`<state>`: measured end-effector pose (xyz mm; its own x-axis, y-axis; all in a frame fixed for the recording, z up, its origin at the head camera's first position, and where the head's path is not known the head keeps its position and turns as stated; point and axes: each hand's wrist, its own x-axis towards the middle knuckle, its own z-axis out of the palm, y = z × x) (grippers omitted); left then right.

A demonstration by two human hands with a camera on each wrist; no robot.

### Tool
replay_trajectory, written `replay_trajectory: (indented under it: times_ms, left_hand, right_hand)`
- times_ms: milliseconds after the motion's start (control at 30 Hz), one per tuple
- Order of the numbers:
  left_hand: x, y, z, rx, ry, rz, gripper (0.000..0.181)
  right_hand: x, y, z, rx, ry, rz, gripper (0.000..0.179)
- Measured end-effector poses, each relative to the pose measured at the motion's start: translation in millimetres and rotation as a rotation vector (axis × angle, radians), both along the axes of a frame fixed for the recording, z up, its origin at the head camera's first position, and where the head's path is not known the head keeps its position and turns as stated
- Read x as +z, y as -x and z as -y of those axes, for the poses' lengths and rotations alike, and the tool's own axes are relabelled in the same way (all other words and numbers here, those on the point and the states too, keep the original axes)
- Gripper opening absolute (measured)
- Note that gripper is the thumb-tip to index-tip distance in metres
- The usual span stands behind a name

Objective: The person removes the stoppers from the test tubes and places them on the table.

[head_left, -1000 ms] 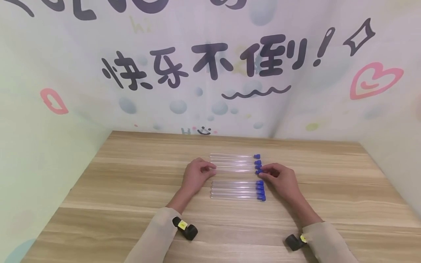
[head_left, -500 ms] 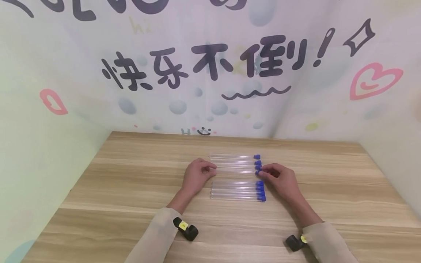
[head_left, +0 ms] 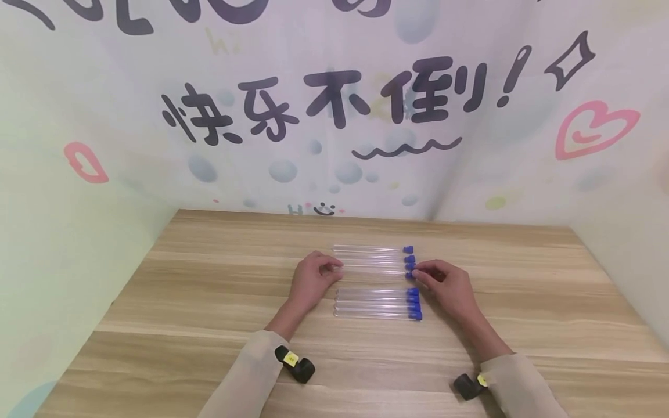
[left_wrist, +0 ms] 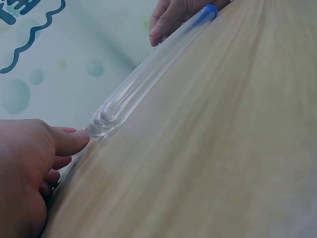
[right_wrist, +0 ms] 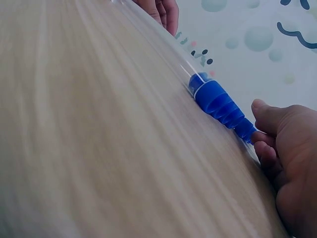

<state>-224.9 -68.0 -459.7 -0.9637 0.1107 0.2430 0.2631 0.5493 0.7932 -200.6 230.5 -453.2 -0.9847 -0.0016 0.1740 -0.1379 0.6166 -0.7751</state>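
Several clear test tubes with blue caps lie side by side on the table in two groups, a far group (head_left: 371,259) and a near group (head_left: 373,303). At the rounded left ends of the far group is my left hand (head_left: 313,277), thumb and finger bent toward each other. The left wrist view shows that thumb right at the rounded ends of the near tubes (left_wrist: 106,119). My right hand (head_left: 446,285) has its fingertips at the blue caps (head_left: 410,270) of the far group. In the right wrist view, its thumb stands apart from the fingers beside the caps (right_wrist: 218,104).
The wood-grain table (head_left: 209,255) meets a printed cloth backdrop (head_left: 324,174) behind the tubes. A narrow strip of wood separates the two tube groups. Black wrist cameras (head_left: 295,364) sit at both sleeves.
The nearest cap of the far group shows a little more beside my right fingertips, which have shifted only slightly. My left hand stays nearly in place.
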Motion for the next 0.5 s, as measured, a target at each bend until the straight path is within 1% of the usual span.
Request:
replay_trajectory:
  times_ms: [400, 500]
  left_hand:
    - [-1.8, -0.1, 0.8, -0.004, -0.024, -0.022, 0.016]
    - [-1.6, -0.4, 1.1, -0.003, -0.043, -0.016, 0.017]
  right_hand:
    - [-2.2, 0.1, -1.5, -0.002, 0.039, 0.004, 0.032]
    - [-1.7, -0.1, -1.6, -0.001, 0.041, 0.0, 0.031]
